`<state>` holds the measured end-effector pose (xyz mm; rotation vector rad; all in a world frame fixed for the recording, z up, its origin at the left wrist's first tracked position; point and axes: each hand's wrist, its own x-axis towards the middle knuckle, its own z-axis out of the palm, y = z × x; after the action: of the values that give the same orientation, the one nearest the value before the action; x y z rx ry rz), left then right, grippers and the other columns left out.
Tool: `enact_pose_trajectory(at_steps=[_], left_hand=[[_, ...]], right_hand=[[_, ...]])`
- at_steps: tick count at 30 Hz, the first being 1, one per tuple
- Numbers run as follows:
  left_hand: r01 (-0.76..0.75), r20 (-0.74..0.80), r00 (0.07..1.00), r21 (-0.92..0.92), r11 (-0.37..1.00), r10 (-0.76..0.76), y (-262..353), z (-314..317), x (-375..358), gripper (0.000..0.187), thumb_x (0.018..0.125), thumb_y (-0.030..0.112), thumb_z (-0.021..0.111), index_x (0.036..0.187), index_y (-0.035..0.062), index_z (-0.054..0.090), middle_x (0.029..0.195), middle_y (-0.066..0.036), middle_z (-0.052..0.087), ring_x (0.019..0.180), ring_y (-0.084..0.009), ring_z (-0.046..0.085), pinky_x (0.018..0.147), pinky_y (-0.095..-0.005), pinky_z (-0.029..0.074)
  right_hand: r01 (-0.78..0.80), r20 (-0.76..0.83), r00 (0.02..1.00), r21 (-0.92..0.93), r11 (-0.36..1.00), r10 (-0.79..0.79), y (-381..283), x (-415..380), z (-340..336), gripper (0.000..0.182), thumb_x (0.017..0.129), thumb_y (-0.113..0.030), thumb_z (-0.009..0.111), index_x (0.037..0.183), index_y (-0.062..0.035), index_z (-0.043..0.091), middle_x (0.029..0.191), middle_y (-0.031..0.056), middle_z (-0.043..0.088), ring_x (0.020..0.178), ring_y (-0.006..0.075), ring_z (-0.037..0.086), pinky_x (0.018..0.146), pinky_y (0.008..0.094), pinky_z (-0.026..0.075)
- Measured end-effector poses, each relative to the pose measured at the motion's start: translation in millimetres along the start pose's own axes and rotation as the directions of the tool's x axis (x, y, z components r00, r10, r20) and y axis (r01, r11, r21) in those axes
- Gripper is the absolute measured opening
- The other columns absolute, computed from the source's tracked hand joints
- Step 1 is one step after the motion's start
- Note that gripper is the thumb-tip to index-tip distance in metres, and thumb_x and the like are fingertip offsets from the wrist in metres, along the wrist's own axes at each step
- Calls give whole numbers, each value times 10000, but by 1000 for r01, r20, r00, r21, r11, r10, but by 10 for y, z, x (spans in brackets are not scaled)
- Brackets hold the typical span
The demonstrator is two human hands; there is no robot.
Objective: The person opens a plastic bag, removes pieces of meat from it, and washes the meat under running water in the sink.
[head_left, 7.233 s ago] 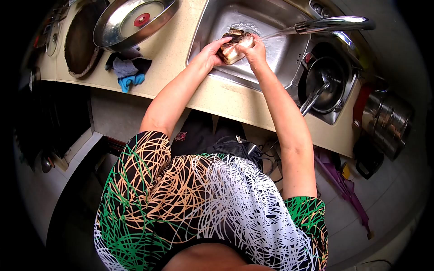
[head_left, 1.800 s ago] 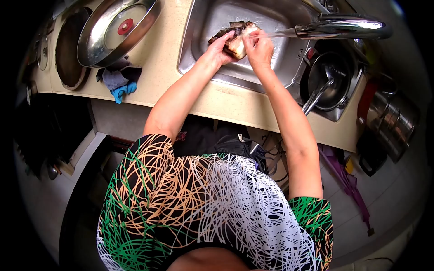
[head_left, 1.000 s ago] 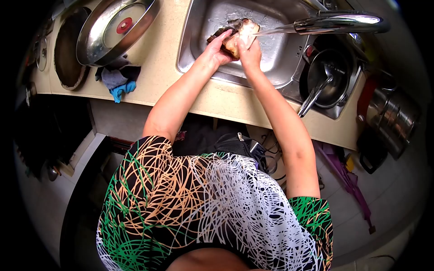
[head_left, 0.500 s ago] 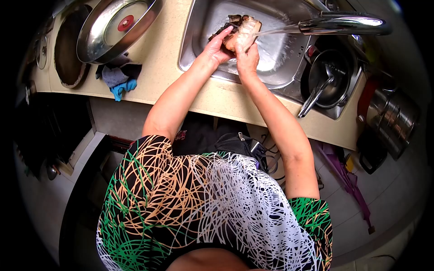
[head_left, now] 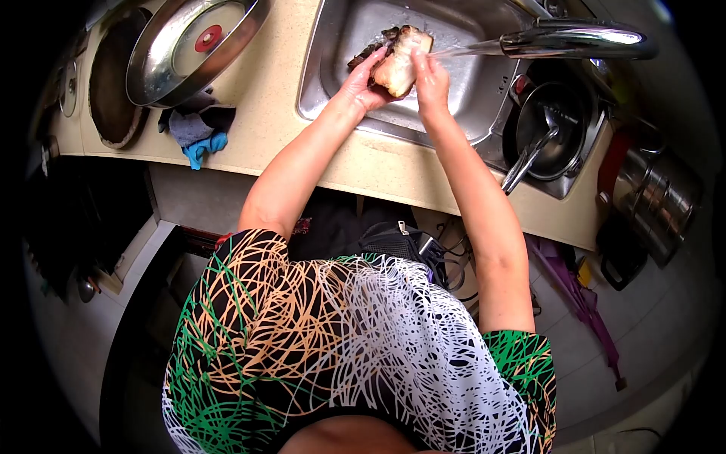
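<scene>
over the sink, the chunk (browned) slants lengthwise away, rightward.

No readable text, label, brand, number or sign. On the red disc within the metal pan, any print too small to make out.
</scene>
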<state>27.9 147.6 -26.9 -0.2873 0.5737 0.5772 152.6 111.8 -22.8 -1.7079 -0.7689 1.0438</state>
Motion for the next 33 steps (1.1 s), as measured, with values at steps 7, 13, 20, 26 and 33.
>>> enact_pose_trajectory(at_steps=[7, 13, 20, 26, 33], left_hand=[[-23, -26, 999, 80, 997, 25, 64, -36, -48, 513, 789, 263, 676, 1217, 72, 467, 1208, -103, 524, 1131, -260, 482, 1000, -466, 337], [-19, -114, 993, -28, 999, 16, 90, -18, 7, 510, 772, 219, 698, 1206, 72, 473, 1198, -101, 528, 1131, -269, 480, 1004, -492, 320], [-18, -80, 997, 3, 1000, 18, -66, 16, 37, 479, 785, 261, 683, 1201, 123, 491, 1202, -74, 525, 1154, -258, 453, 997, -536, 303], [-3, -42, 999, 41, 999, 5, -90, 12, 10, 492, 786, 258, 679, 1213, 124, 476, 1217, -79, 512, 1148, -269, 458, 962, -534, 341], [-8, -89, 996, 6, 1000, 8, -59, -22, -18, 518, 783, 288, 677, 1224, 123, 463, 1224, -88, 509, 1148, -274, 460, 968, -545, 335]], right_hand=[[128, -67, 989, -74, 989, -133, 69, -240, 205, 587, 630, -293, 676, 1083, 34, 495, 981, 182, 610, 905, 285, 600, 813, 356, 463], [78, -73, 995, 160, 984, -68, 50, -163, 239, 546, 615, -284, 707, 1024, 35, 539, 934, 190, 626, 863, 289, 614, 775, 349, 477], [4, -275, 961, -146, 989, -44, -152, -24, 198, 514, 657, -416, 715, 912, 21, 619, 834, 182, 651, 785, 282, 630, 745, 368, 475], [-114, -204, 970, 86, 990, 129, -70, 246, 95, 560, 784, -533, 560, 796, 17, 659, 722, 160, 640, 734, 268, 612, 719, 380, 452], [-29, -23, 999, 68, 997, 30, -25, 112, 110, 510, 767, -452, 605, 927, 32, 623, 787, 166, 641, 785, 276, 615, 736, 365, 459]])
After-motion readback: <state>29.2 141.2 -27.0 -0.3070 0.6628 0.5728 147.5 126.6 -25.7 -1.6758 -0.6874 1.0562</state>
